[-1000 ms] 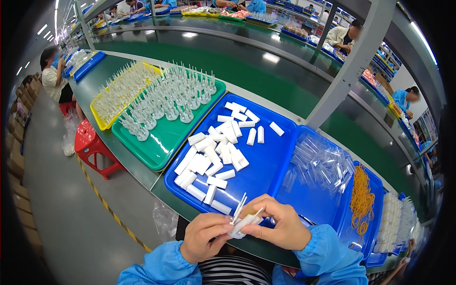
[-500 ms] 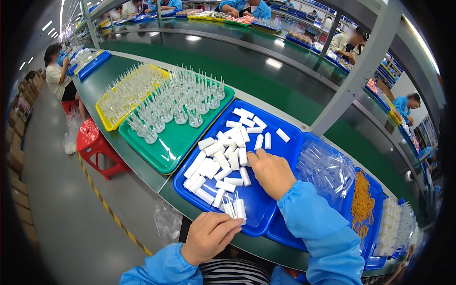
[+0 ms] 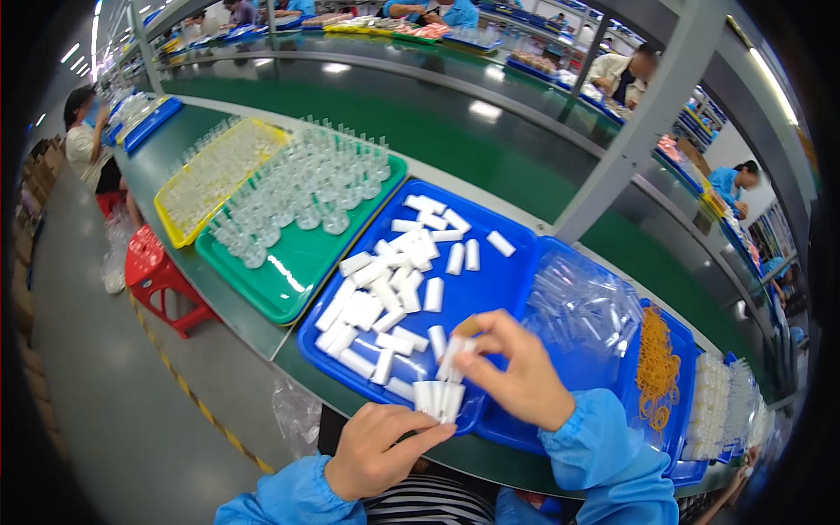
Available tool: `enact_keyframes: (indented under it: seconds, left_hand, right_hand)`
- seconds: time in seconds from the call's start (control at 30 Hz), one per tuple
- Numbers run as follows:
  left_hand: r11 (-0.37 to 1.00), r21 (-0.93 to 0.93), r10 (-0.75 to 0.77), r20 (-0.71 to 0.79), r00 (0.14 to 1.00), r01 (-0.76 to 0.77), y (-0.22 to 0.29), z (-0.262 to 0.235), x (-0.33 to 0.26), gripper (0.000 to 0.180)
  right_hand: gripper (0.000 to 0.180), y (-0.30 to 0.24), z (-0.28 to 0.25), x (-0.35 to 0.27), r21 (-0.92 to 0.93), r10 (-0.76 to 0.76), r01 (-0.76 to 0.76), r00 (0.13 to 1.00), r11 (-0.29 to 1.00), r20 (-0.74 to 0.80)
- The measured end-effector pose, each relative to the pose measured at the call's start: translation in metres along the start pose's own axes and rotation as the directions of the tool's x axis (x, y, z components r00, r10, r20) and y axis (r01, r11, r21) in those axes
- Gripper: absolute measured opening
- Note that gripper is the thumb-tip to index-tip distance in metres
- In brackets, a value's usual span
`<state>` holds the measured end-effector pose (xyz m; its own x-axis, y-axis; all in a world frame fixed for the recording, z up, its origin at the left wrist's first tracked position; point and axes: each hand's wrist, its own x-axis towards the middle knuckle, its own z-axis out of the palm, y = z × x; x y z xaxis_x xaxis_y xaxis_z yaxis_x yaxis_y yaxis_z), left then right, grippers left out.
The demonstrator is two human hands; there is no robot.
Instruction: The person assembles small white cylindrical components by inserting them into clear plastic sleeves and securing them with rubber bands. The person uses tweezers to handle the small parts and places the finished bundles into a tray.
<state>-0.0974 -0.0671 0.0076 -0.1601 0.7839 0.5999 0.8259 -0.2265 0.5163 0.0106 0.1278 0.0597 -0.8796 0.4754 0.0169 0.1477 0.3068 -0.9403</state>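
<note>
Moved nearer since the earlier frame: right hand (image 3: 518, 374), fingers pinching blurred white piece (image 3: 453, 357), near edge of blue tray (image 3: 494, 302). Left hand (image 3: 374, 451): fingertips gripping white cluster (image 3: 437, 399), just nearer. Risk: slack left grip or crooked piece could tip cluster.

I've got a lane over the right side of the blue tray (image 3: 497, 282) — beyond the right hand (image 3: 518, 376); white blocks (image 3: 376, 287) crowd the left, upright pins (image 3: 302, 188) bristle farther left, a grey post (image 3: 639, 131) bars the far-right corner.
</note>
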Motion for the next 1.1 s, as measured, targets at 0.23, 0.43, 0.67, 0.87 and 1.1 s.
enact_keyframes:
  seconds: [0.23, 0.43, 0.67, 0.87, 1.1]
  left_hand:
    - [1.000, -0.008, 0.022, 0.006, 1.000, -0.022, 0.017, -0.004, 0.009, 0.032]
    - [0.999, -0.019, 0.036, -0.036, 0.999, -0.036, 0.026, 0.006, 0.024, 0.031]
    - [0.997, -0.066, 0.028, -0.189, 0.982, -0.041, 0.012, 0.020, 0.011, 0.031]
    - [0.986, -0.169, -0.047, -0.249, 0.967, 0.005, 0.000, 0.021, 0.001, 0.044]
    - [0.999, 0.032, -0.017, -0.241, 0.970, 0.025, -0.001, -0.002, -0.004, 0.039]
  right_hand:
    - [0.032, 0.001, -0.009, -0.015, 0.145, -0.040, 0.032, 0.998, 0.989, 0.052]
    - [0.030, 0.001, -0.024, -0.029, 0.117, 0.088, -0.113, 0.976, 0.987, 0.200]
    - [0.035, 0.006, -0.018, -0.036, -0.133, -0.377, 0.393, 0.917, 0.910, 0.128]
    - [0.036, 0.012, 0.006, -0.048, 0.072, -0.263, 0.263, 0.965, 0.962, -0.007]
    - [0.026, 0.014, -0.004, 0.006, -0.436, -0.335, 0.299, 0.942, 0.849, -0.007]
